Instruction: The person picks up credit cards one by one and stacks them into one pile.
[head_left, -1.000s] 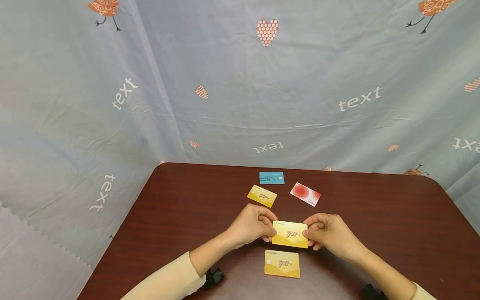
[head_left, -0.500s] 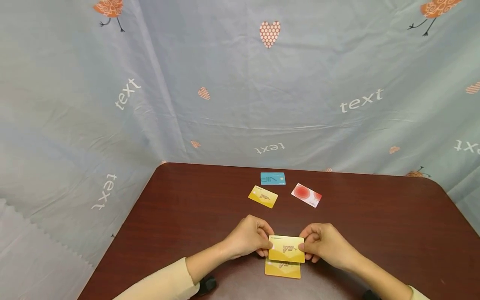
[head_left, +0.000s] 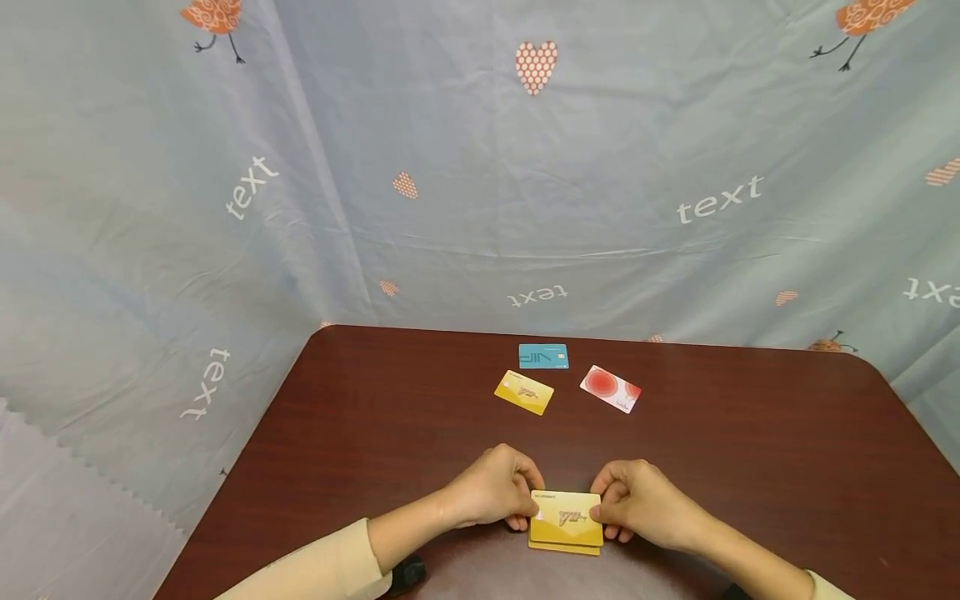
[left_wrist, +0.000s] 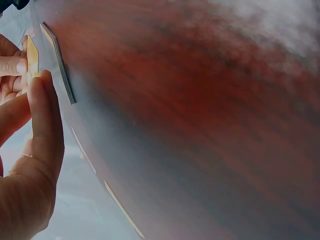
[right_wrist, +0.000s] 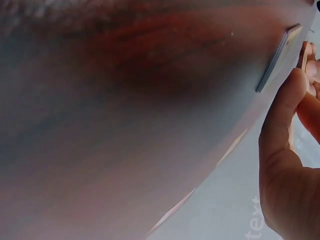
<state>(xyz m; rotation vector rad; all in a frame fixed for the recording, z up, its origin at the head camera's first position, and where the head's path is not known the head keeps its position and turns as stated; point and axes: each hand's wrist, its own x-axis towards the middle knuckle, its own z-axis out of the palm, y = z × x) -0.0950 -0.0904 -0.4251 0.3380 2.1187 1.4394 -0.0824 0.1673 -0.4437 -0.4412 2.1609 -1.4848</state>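
Note:
A yellow card point(head_left: 566, 529) is pinched at its left edge by my left hand point(head_left: 491, 492) and at its right edge by my right hand point(head_left: 648, 510). Thumbs lie on its top face. Below it, a small stack of cards point(head_left: 564, 549) lies on the table, and only its yellow near edge shows in the head view. In the left wrist view a gap separates the held card point(left_wrist: 33, 56) from the stack point(left_wrist: 61, 67). The right wrist view also shows the stack point(right_wrist: 279, 59) beneath the raised card.
Farther back on the dark red-brown table point(head_left: 405, 400) lie a blue card point(head_left: 543, 357), another yellow card point(head_left: 524, 392) and a red-and-white card point(head_left: 611, 389). A pale blue printed curtain point(head_left: 450, 208) hangs behind the table.
Both hands have brought the held yellow card toward the body and slightly left, from behind the stack to over it. The three cards at the back have stayed put.

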